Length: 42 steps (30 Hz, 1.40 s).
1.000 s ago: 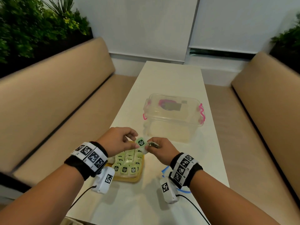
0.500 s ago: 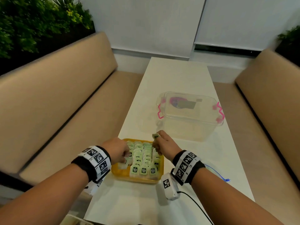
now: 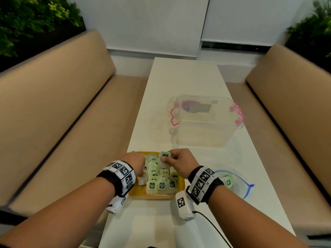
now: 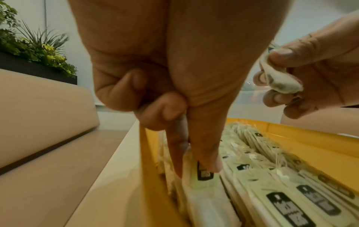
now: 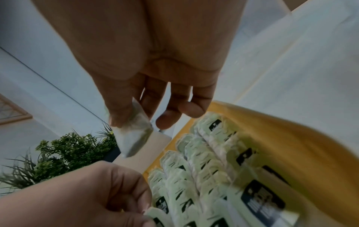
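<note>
Tea bag (image 3: 164, 159) is pinched between thumb and curled fingers of right hand (image 3: 181, 162) and held clear above the far rows of yellow tray (image 3: 139, 193). Left hand (image 3: 134, 162) is set into the leftmost row. A second tea bag (image 4: 204, 184) is nipped between its thumb and forefinger, with the other fingers curled in. Packed tea bags (image 3: 162, 185) are seen just below both sets of fingertips. Clear box (image 3: 204, 122) is noted well beyond the fingers.

A long white desk (image 3: 184, 83) stands between a left bench (image 3: 53, 104) and a right bench (image 3: 290, 97), both tan and cushioned. White wall (image 3: 152, 24) and lowered blind (image 3: 250, 18) behind; green plants (image 3: 35, 20) in dark planters above both bench backs. Even, soft light.
</note>
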Tool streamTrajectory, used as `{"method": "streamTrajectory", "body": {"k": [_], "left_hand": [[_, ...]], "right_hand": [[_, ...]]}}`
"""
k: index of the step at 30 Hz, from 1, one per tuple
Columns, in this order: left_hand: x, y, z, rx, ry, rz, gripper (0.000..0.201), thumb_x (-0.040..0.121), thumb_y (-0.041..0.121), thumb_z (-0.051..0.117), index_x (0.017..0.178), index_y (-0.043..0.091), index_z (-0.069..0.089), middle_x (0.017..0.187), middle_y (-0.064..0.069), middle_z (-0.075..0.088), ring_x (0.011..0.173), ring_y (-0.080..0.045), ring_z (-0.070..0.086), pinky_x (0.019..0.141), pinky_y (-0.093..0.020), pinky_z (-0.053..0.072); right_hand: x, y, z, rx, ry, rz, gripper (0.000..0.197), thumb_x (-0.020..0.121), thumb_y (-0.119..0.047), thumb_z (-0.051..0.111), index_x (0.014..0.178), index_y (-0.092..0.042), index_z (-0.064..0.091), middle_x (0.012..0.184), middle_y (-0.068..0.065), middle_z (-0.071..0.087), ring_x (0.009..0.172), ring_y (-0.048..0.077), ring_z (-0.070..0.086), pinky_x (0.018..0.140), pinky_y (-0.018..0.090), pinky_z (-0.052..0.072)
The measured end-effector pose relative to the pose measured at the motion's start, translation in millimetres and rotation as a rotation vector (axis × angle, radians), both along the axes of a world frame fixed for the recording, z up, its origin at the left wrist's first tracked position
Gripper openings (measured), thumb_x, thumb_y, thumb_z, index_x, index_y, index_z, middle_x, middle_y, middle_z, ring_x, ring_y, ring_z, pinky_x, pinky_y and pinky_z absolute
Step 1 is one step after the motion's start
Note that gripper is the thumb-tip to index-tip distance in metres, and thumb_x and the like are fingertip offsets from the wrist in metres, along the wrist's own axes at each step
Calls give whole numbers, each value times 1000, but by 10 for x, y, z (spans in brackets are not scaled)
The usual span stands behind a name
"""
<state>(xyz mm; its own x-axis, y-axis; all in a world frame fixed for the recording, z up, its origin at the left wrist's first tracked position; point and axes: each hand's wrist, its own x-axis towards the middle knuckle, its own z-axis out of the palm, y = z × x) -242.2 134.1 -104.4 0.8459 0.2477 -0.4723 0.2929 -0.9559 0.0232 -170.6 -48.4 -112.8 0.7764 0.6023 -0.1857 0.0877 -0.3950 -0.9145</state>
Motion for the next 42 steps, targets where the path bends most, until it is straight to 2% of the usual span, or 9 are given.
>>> {"method": "streamTrajectory", "body": {"k": [3,7,11,17,20,24,32,37,42], "left_hand": [[-17,72,64,-60,-54,7,25,82,41,74,95,21,69,96,2,69,89,-18,64,78,-31,53],[-61,155,207,-329,-358,39,26,88,54,60,92,29,67,87,10,68,82,-9,62,74,-30,50],[-115,91,369,-529,-488,-8,17,85,47,69,92,32,70,88,16,68,68,9,55,68,-22,45],[-145,72,343,-495,-586,40,4,88,33,69,85,31,67,83,12,67,71,-2,58,68,-26,48],[-179,82,297,-503,-539,31,4,90,31,67,88,31,64,81,12,66,76,-7,62,68,-24,49],[-225,169,223,-379,-389,40,2,93,32,62,91,31,61,85,12,68,77,-8,61,67,-26,47],[-267,89,-63,-165,-2,-30,6,90,24,62,95,27,65,87,12,63,78,-10,57,61,-24,39],[-171,19,-147,-123,36,-4,14,90,17,55,97,21,65,97,6,70,88,-15,65,75,-28,52],[-160,-32,-184,-55,30,-2,15,93,22,56,102,14,65,102,-2,69,93,-22,66,86,-38,55]], "right_hand": [[-50,31,-3,-15,-7,18,20,89,-27,69,77,-11,73,65,2,66,57,7,55,60,30,50],[-102,83,1,11,32,48,11,89,-23,70,82,-17,76,59,-13,66,51,-5,56,56,14,43],[-130,172,29,5,-9,78,11,89,-28,70,82,-23,76,56,-16,65,48,-6,53,54,10,39],[-138,248,-44,-98,-24,57,15,81,-34,77,91,-22,79,64,-12,68,48,-4,54,59,21,44],[-151,233,-37,-134,-56,74,17,80,-36,78,86,-20,77,58,-15,64,46,-3,50,56,17,40],[-58,139,-22,-213,-177,6,19,84,-39,72,96,-23,71,89,-11,69,82,7,64,75,25,50],[114,-166,-143,-657,-241,-70,44,88,-29,62,127,-18,46,122,8,50,99,28,61,80,34,50],[78,-177,-211,-594,-113,-53,40,89,-19,53,128,-17,44,107,9,65,93,27,64,82,42,56],[63,-217,-205,-558,-86,-50,41,90,-20,53,130,-18,43,106,10,65,91,26,64,75,36,54]]}}
